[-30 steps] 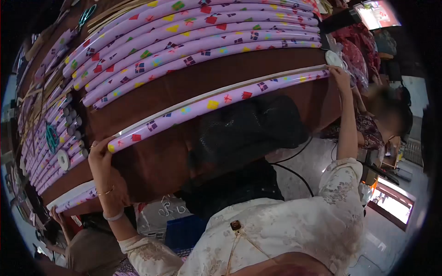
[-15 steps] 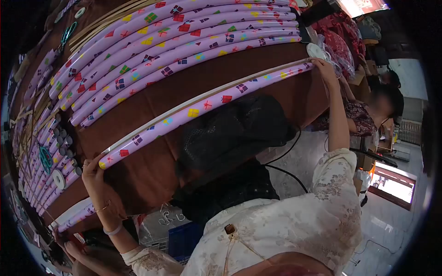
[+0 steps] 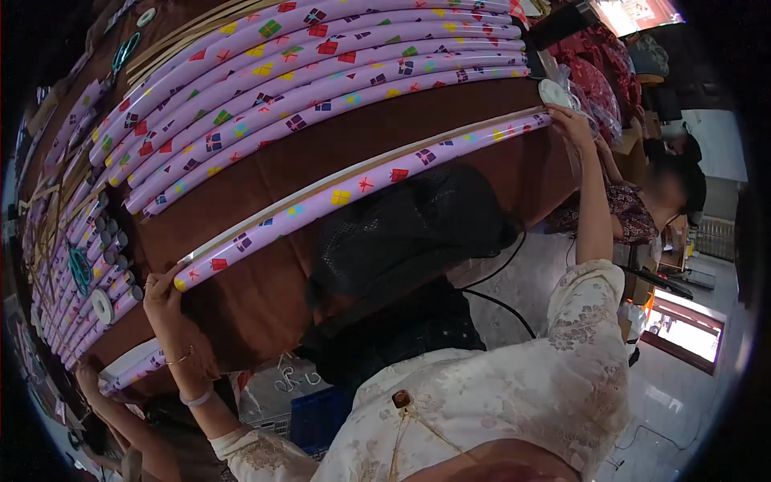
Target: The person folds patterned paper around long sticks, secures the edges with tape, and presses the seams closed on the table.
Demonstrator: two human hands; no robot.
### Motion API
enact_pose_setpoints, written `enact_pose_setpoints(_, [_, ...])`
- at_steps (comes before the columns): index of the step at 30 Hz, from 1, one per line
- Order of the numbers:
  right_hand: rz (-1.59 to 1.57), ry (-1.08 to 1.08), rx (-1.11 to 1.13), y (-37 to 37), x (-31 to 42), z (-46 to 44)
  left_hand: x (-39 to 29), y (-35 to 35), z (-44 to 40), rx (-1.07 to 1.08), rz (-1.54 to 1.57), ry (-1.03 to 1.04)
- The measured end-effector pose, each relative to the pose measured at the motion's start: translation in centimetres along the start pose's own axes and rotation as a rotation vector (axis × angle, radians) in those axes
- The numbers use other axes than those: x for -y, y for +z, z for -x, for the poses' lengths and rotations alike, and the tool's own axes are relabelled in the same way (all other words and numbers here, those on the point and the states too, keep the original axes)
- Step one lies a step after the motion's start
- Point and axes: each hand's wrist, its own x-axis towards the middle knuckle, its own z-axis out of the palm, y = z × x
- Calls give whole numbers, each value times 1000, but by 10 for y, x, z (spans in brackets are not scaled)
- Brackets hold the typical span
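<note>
A long lilac roll of gift wrap [image 3: 340, 198], printed with colourful presents, lies across the brown-covered table in front of me. My left hand [image 3: 164, 296] grips its left end, thumb and fingers closed around the edge. At the far right end, my right hand [image 3: 572, 128] has its fingers closed on the roll. A pale strip with a brown edge runs along the roll's upper side. Black fabric [image 3: 409, 217] lies just below the roll's middle. Close to my right hand is a white tape roll [image 3: 554, 93].
Several finished-looking lilac rolls [image 3: 321, 80] lie side by side behind. More rolls [image 3: 108, 257], green scissors [image 3: 80, 269] and a tape ring [image 3: 102, 307] are at the left. Another person's hand [image 3: 90, 381] touches a roll at lower left. A person [image 3: 634, 209] sits at right.
My hands stay at the two ends of the roll, which has barely moved. The other person's hand at lower left has moved up toward the end of their roll.
</note>
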Motion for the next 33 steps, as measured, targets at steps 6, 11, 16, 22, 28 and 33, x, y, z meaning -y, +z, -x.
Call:
enact_pose_setpoints(6, [-14, 29, 38, -6, -4, -9, -2, 2, 1, -11, -4, -5])
enact_pose_setpoints(11, [-83, -9, 112, -8, -2, -9, -2, -1, -1, 16, 0, 1])
enact_pose_setpoints(16, [-44, -4, 56, -5, -2, -10, 3, 0, -1, 10, -7, -15])
enact_pose_setpoints(22, [-5, -37, 25, 2, 5, -2, -3, 2, 1, -8, 68, -19])
enact_pose_setpoints(28, [128, -125, 7, 0, -4, -10, -1, 12, 6, -110, 87, 11])
enact_pose_setpoints(33, [176, -189, 24, -5, -19, -15, 1, 12, 7, -143, -21, 54])
